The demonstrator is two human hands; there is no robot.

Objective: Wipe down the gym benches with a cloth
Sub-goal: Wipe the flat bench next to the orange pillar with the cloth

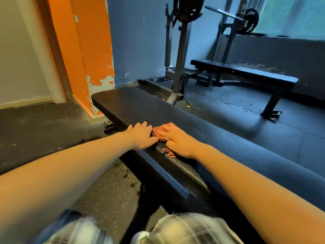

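A long black padded gym bench [140, 104] runs from the far left to the near right in front of me. A reddish-brown cloth [159, 132] lies on its near edge. My right hand [175, 140] presses flat on the cloth with straight fingers, and a frayed corner of the cloth sticks out under the wrist. My left hand [142, 135] rests flat on the bench edge just left of the cloth, its fingers touching the fabric.
A second black bench [246, 73] stands at the back right under a barbell rack [179, 55] with weight plates [248, 21]. An orange pillar [84, 50] rises behind the near bench's far end. The floor is dark rubber matting [246, 111].
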